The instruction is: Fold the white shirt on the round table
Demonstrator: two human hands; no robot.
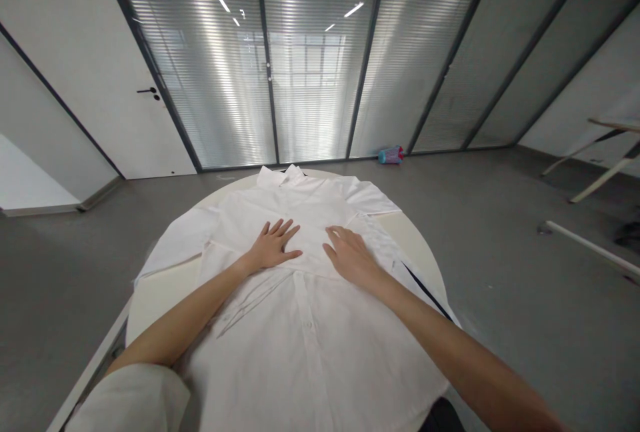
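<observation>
A white button-up shirt [310,325] lies spread over a round cream table [420,245], its collar at the far edge and its hem hanging toward me. The sleeves reach out to both sides. On the left of the chest area, my left hand [273,245] rests flat on the cloth with its fingers spread. My right hand [353,255] is over the cloth to the right, fingers slightly bent and apart, holding nothing. Whether its palm presses the fabric I cannot tell. Loose folds and a thin strip of cloth show below my left hand.
Beyond the table stands a glass partition with blinds [315,85]. A white door [100,65] is at the left. A blue and pink basket [391,155] lies on the grey floor by the glass. Wooden furniture legs [603,172] and a white bar [593,245] are at the right.
</observation>
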